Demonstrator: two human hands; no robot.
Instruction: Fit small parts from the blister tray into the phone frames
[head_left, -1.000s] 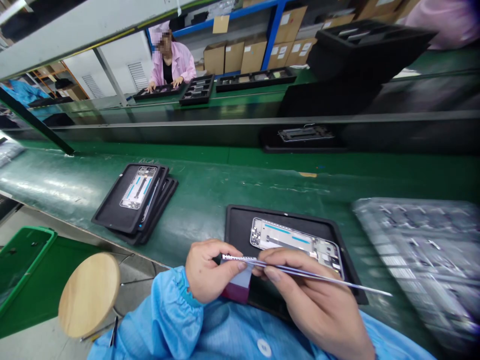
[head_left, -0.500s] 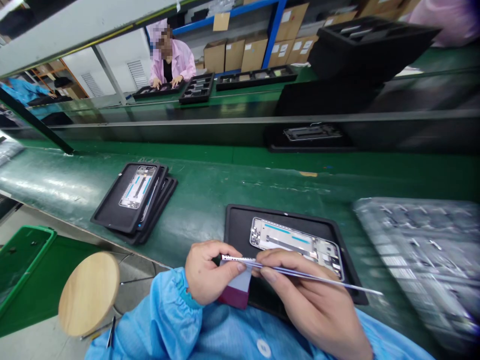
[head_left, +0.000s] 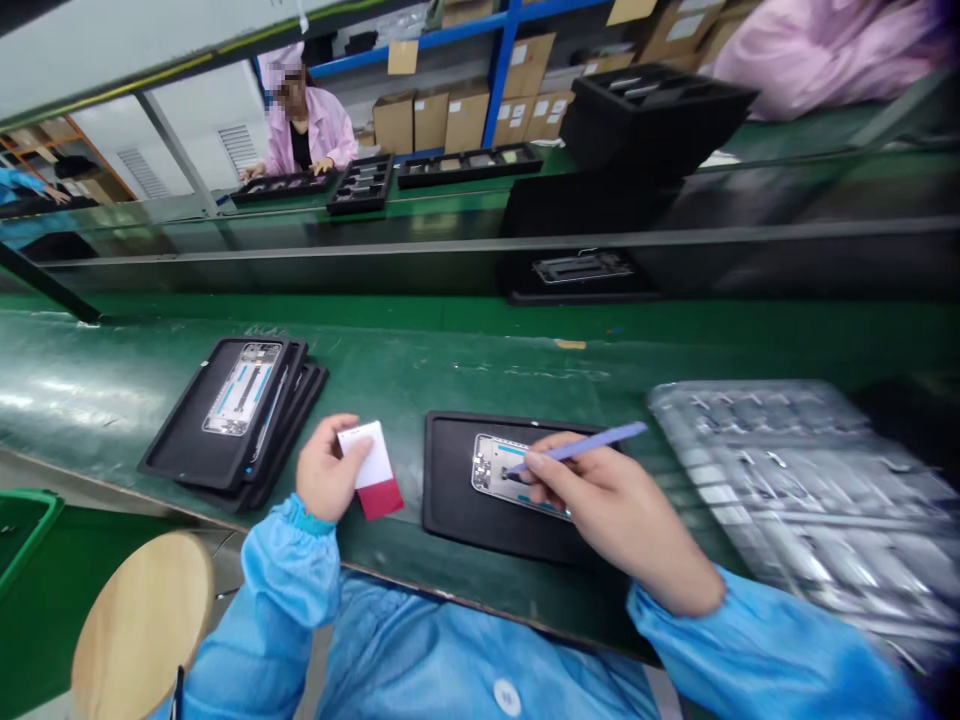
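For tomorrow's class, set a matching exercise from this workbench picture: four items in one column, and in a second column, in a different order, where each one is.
Items:
1. white-and-red card
2. slim blue tool
3. phone frame
4. round wooden stool

Places:
a. lying in the black tray on the green bench
b. held in the right hand
c. on the floor below the bench's near edge
d. held in the left hand

Pairs: 1-d, 2-b, 3-a, 4-c

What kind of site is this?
Probably an electronics factory, likely a phone assembly line. A long green-matted workbench holds black trays of phone frames. Across the line, a worker in a pink smock sits at more trays, with cartons on blue shelving behind.
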